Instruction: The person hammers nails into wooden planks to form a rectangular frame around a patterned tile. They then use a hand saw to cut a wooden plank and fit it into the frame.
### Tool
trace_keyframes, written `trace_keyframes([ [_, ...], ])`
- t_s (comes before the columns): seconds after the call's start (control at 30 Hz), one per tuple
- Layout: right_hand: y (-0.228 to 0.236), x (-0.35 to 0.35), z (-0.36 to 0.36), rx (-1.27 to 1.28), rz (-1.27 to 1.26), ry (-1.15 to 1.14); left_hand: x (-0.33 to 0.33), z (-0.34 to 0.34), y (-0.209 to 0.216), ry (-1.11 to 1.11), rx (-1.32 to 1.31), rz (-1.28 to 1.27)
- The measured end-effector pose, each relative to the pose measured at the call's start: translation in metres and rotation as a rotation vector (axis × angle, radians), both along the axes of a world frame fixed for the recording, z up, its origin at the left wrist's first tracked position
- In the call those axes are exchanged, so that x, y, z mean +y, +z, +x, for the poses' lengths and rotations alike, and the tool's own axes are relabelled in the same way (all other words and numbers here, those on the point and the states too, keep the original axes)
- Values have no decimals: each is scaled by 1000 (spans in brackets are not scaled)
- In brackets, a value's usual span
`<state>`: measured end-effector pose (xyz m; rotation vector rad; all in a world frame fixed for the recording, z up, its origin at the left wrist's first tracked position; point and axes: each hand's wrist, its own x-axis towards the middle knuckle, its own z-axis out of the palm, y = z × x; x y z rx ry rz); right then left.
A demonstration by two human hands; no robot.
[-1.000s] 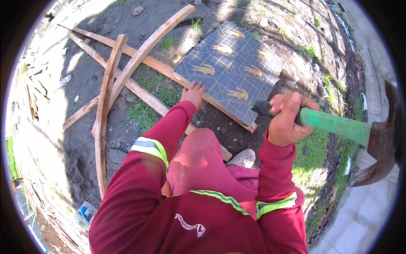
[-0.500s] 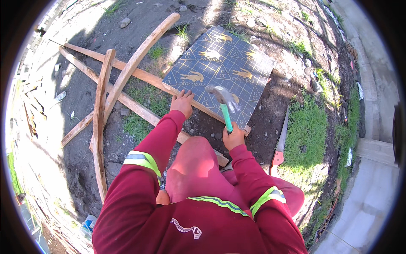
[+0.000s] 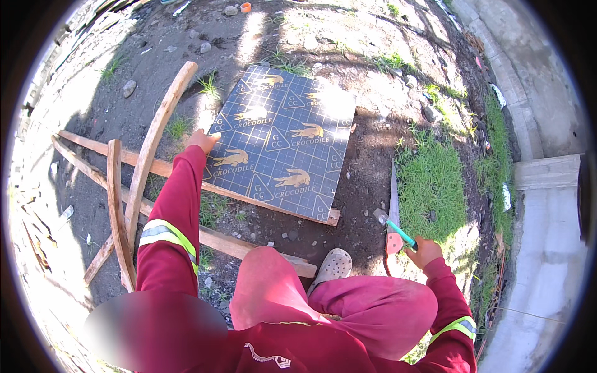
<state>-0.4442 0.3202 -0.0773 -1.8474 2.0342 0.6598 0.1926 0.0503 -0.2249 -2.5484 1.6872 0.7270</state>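
A dark square board (image 3: 283, 118) with a grid and gold animal figures lies on bare soil, its near edge resting on a long wooden batten (image 3: 149, 165). My left hand (image 3: 201, 140) presses on the board's left corner, the red sleeve stretched out. My right hand (image 3: 425, 252) is low at the right, shut on a green-handled hammer (image 3: 398, 231) whose head points toward the board. The hammer lies across the red handle of a handsaw (image 3: 393, 199) on the ground next to the grass.
Several wooden poles and battens (image 3: 116, 205) cross each other at the left, one of them curved (image 3: 158, 127). My grey shoe (image 3: 333, 266) stands just below the board. A grass patch (image 3: 432, 177) and a concrete kerb (image 3: 547, 211) lie at the right. Stones dot the soil.
The hammer was raised close to the camera, then came down near the board's near edge. Now my right hand has swung it out to the right, down by the saw. My left hand stays on the board.
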Motion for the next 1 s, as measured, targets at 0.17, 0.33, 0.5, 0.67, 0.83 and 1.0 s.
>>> trace_keyframes([
  [0.17,-66,72,20,-185,10,-295,-9,11,-24,6,383,31],
  [0.33,-78,30,30,-246,528,-195,-33,13,-38,335,703,269],
  [0.5,-118,-145,71,-621,234,-166,-33,0,-42,384,390,113],
  [0.67,-202,-276,146,-966,-36,-804,-20,-1,-37,256,99,49],
  [0.83,-198,-301,147,-1445,55,-1174,10,-6,-4,135,41,-193],
  [1.0,-111,-287,115,-1542,218,-792,47,-16,57,301,332,-369],
])
